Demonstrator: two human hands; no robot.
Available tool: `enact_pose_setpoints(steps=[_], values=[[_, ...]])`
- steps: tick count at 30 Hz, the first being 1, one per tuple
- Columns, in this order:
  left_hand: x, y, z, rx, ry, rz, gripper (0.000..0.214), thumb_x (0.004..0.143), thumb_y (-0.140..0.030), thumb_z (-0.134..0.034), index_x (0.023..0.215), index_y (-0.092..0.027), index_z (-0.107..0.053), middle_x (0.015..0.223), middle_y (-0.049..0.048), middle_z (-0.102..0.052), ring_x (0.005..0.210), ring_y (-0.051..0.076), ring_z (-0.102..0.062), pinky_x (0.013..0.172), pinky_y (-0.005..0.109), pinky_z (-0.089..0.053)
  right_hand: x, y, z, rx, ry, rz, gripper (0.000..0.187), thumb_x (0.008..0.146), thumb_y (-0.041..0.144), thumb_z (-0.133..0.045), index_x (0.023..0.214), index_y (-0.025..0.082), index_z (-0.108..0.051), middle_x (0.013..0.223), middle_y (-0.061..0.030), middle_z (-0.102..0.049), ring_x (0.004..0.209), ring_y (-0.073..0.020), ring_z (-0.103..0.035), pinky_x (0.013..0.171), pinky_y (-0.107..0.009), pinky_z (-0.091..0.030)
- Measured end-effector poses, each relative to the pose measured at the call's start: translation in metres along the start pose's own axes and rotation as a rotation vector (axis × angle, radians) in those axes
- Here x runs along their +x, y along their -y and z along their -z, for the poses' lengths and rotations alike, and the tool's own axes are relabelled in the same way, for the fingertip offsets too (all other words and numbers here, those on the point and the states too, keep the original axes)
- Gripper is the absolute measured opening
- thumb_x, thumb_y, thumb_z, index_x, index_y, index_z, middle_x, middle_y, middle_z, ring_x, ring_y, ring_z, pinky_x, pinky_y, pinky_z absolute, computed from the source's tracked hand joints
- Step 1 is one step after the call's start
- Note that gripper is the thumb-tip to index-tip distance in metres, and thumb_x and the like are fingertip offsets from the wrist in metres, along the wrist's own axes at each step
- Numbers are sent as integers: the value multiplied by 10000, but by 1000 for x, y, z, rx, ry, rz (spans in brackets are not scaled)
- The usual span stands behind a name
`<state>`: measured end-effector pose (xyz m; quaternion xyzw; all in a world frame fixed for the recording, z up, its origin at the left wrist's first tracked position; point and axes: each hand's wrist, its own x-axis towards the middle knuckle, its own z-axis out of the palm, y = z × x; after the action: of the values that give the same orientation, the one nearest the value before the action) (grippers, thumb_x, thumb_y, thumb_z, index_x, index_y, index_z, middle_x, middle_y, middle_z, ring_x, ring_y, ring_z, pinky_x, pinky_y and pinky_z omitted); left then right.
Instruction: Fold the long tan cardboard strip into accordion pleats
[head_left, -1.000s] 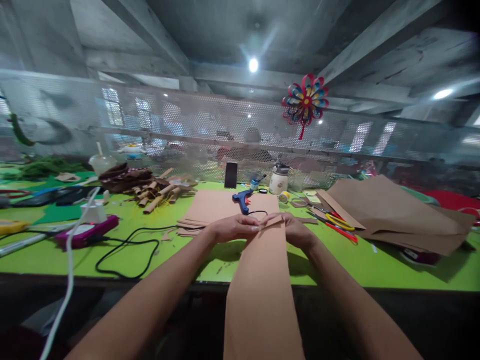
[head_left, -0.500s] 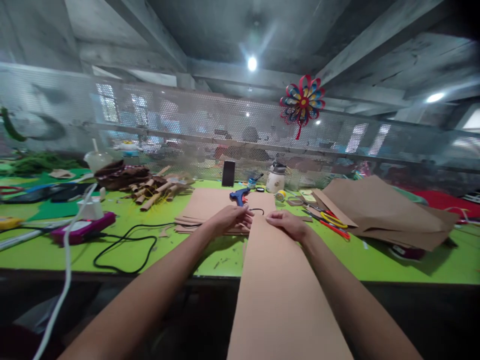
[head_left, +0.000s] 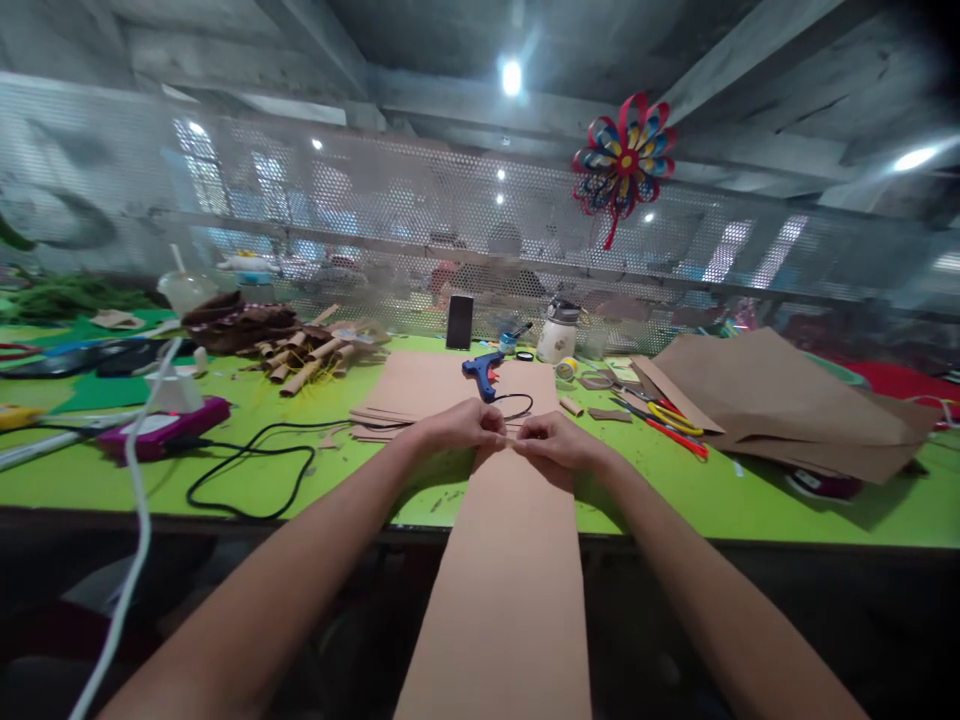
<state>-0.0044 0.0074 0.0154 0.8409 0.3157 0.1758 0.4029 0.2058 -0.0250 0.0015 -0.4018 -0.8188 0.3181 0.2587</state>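
Note:
A long strip of brown kraft paper (head_left: 517, 560) runs from the table edge down toward me. My left hand (head_left: 480, 425) pinches its far end near the left corner. Close beside it, my right hand (head_left: 549, 440) pinches the same end, fingertips almost touching the left ones. The paper's end between the fingers looks slightly folded or curled, though the fingers partly hide it. Just beyond my hands, a blue glue gun (head_left: 482, 375) lies on a stack of brown paper sheets (head_left: 409, 385), its black cord looping near my fingers.
On the green table (head_left: 420, 490), a purple power strip (head_left: 165, 428) with cables sits left. Rolled paper tubes (head_left: 307, 365) lie behind it. A phone (head_left: 459, 322) and a jar (head_left: 558, 330) stand at the back. Scissors (head_left: 675, 415) and large brown sheets (head_left: 795, 400) are on the right.
My left hand has closed on the strip's far end, and both hands have come together there. The strip's near part has swung left. A small paper roll now shows right of my hands.

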Motion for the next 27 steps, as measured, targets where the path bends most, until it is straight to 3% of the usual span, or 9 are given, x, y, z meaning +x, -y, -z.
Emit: enact_pose_setpoints(steps=[6, 10, 19, 27], values=[[-8, 1, 9, 144, 35, 18, 146, 641, -237, -544, 709, -121, -599, 614, -21, -532, 579, 103, -461, 544, 204, -343, -3, -6, 1, -28, 1, 7, 208, 725, 315, -620, 763, 115, -665, 714, -37, -627, 644, -126, -532, 599, -230, -412], [-7, 7, 11, 234, 96, 53, 211, 609, -197, -525, 766, -119, -642, 645, -14, -581, 600, 114, -499, 548, 198, -363, 0, -2, -7, -109, -33, 57, 147, 735, 251, -602, 755, 125, -674, 732, -42, -637, 667, -135, -549, 628, -240, -422], [-4, 8, 0, 339, 18, 17, 265, 671, -251, -546, 836, -114, -701, 717, 16, -656, 627, 119, -534, 562, 190, -370, 1, 2, -15, -254, -75, 119, 126, 760, 215, -615, 813, 135, -697, 781, -50, -653, 743, -145, -569, 696, -243, -426], [-5, 7, -1, 334, 33, -34, 241, 681, -221, -530, 842, -130, -686, 717, 7, -635, 629, 116, -514, 573, 193, -366, 1, -3, -16, -247, -48, 145, 130, 794, 233, -596, 852, 149, -676, 812, -45, -646, 748, -143, -557, 696, -247, -421]])
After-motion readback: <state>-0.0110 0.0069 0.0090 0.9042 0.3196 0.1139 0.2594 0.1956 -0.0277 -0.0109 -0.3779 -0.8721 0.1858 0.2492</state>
